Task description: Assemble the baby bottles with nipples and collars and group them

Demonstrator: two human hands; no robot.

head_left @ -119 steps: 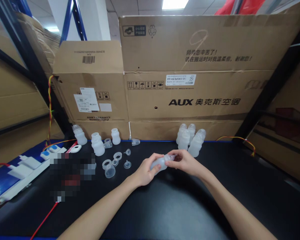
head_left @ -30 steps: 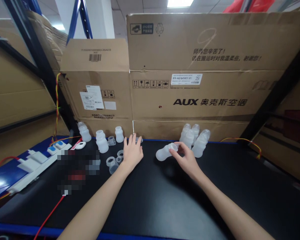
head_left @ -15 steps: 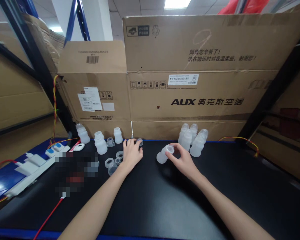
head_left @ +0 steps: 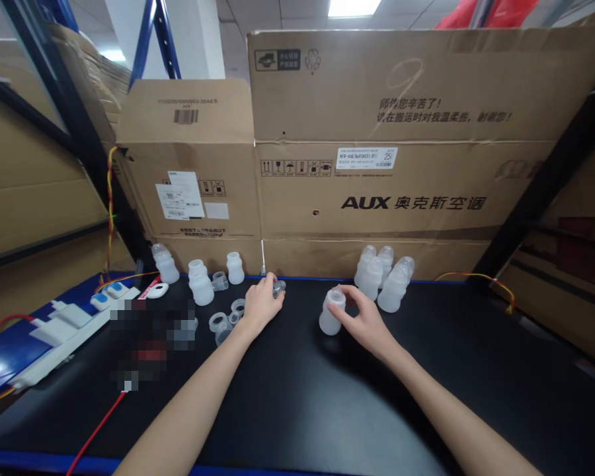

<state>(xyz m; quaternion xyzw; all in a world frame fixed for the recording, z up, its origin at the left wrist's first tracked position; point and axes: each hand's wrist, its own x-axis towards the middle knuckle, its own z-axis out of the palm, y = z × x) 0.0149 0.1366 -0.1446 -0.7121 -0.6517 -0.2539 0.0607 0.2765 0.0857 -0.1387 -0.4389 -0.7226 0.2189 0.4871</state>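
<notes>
**On the black surface (head_left: 297, 410): frosted bottle in right hand, clear cap at left**

Near the middle, frosted bottle (head_left: 330, 321) stood close to upright, neck angled a little toward the wearer; base resting or just lifted, couldn't tell. Right hand (head_left: 369, 320) had its fingers part-curled, thumb and fingertips pinching the neck. Left hand (head_left: 262, 302) reached farther out, fingers bent in and gripping the clear cap (head_left: 279, 289); lifted or not, unclear.

Handling, judged: bottle probably light, thin plastic with some give, smooth enough to slip, unlikely to break. Best hold: thumb and fingers around the narrowed waist, light squeeze. Cap looked stiffer, small, slick; best pinched by opposite side walls. Capped bottles (head_left: 391, 291) stood close beyond the right hand, easy to knock.
</notes>
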